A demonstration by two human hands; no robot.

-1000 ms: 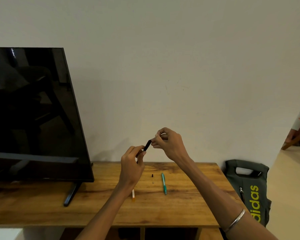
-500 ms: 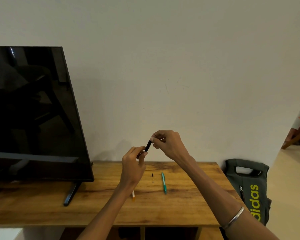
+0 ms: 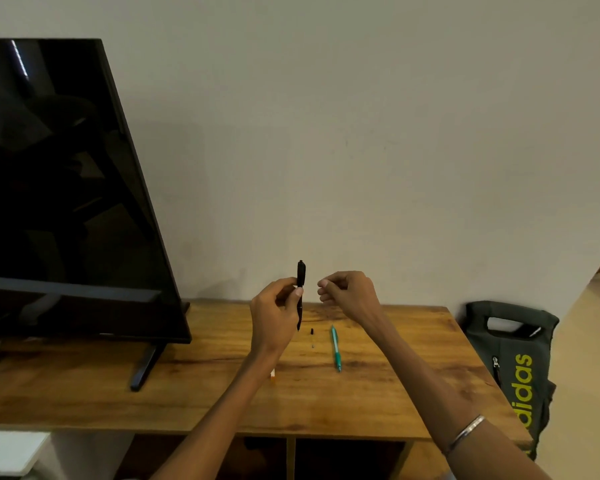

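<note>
Holding a black pen (image 3: 301,275) upright above the wooden bench (image 3: 84,393), the left hand (image 3: 274,317) pinches the barrel between the thumb and curled fingers (image 3: 284,289). The clip end is uppermost and the tip points down at the bench top. The right hand (image 3: 350,296) hovers just beside the pen without touching it. Its fingers are curled in, with the thumb and forefinger tips pressed together; whether a small part sits between them cannot be told. A metal bangle (image 3: 465,434) circles the right wrist. On the bench below the hands lie a green pen (image 3: 335,348), a small black part (image 3: 312,331) just left of it, and an orange-and-white piece (image 3: 273,375) partly hidden by the left forearm. A dark flat-screen television (image 3: 66,202) stands on its foot at the left end of the bench. A plain pale wall (image 3: 395,133) backs the bench. A grey Adidas bag (image 3: 513,358) stands at the right end of the bench, beside a light floor (image 3: 589,341).
</note>
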